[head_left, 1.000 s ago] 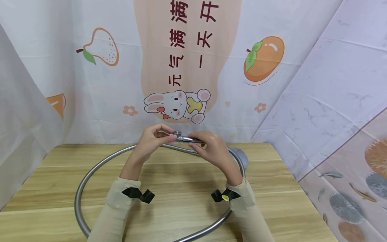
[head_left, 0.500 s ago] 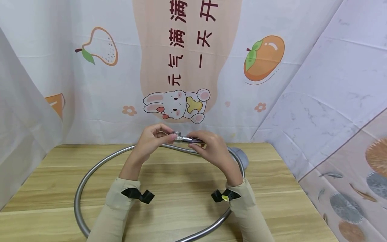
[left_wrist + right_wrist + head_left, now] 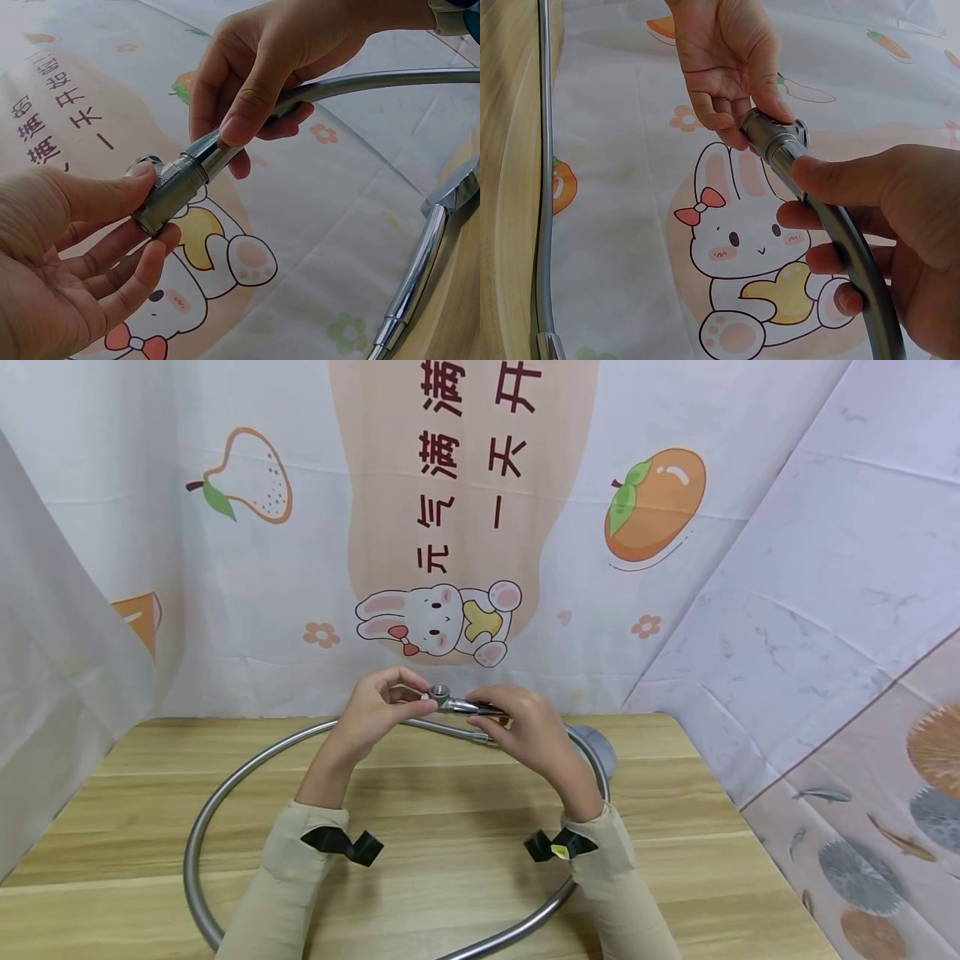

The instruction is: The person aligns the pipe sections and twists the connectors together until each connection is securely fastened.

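Note:
My left hand (image 3: 367, 710) pinches a silvery T-shaped pipe fitting (image 3: 166, 196) between thumb and fingers, its round threaded opening facing up in the head view. Against the fitting's other end sits the chrome end nut (image 3: 215, 152) of a grey metal shower hose (image 3: 197, 852). My right hand (image 3: 532, 727) grips the hose just behind that nut, thumb on top and fingers underneath, as the right wrist view shows. Both hands hold the joined parts above the table's far edge. How deep the nut sits on the fitting cannot be seen.
The hose loops widely over the wooden table (image 3: 450, 827), passing under both forearms. At the back right, partly behind my right arm, lies a shower head (image 3: 598, 750); its chrome handle (image 3: 411, 281) shows in the left wrist view. A printed curtain (image 3: 285, 635) hangs behind the table.
The fitting has turned in my left fingers: its opening tipped out of sight half a second ago and faces up again now. My right hand has hardly moved.

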Available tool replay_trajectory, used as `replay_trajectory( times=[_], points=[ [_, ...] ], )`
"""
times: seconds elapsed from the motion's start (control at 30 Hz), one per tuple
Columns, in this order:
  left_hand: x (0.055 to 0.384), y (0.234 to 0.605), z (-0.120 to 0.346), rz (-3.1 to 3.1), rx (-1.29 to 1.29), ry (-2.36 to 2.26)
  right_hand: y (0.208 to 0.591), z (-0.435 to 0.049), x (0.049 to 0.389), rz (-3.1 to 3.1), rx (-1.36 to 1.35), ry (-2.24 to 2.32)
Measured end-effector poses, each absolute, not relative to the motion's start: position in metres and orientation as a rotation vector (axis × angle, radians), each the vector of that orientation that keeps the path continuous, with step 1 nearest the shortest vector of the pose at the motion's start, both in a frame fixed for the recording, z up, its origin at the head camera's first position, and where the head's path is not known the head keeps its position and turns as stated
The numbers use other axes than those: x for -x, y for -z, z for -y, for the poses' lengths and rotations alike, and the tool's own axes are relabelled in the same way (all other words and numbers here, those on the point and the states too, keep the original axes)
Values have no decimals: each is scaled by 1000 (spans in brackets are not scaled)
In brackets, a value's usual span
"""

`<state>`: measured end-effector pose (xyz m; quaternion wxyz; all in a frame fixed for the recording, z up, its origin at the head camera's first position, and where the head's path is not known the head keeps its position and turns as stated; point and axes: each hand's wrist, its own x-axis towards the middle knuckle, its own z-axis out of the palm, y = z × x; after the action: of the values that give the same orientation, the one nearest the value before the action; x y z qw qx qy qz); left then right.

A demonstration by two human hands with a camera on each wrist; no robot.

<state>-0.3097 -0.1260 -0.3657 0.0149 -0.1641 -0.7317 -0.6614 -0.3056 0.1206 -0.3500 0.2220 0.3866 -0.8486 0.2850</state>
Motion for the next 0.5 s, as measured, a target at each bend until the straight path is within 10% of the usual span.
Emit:
replay_trajectory(
  times=[0.5],
  points=[
    [310, 366, 125, 2282, 503, 2062, 352, -121, 307, 2347, -1063, -827]
  ],
)
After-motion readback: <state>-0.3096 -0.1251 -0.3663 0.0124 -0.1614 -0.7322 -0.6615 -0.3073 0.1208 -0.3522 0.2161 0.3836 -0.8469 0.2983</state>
